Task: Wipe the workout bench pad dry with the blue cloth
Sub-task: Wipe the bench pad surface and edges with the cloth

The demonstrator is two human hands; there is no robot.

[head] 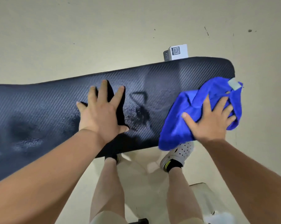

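The black textured bench pad point(160, 81) runs across the view from the left edge to the upper right. Damp speckled patches show near its middle and at the lower left. My left hand point(102, 113) lies flat on the pad's middle with fingers spread, holding nothing. My right hand point(212, 122) presses down on the bunched blue cloth point(189, 117) at the pad's right end, fingers spread over it. The cloth hangs over the pad's near edge, and a pale tag sticks out at its top right.
A small white box with a QR code point(176, 51) sits on the floor just behind the pad's far edge. My legs and a white perforated shoe point(176, 156) stand on the beige floor point(104, 38) below the pad's near edge.
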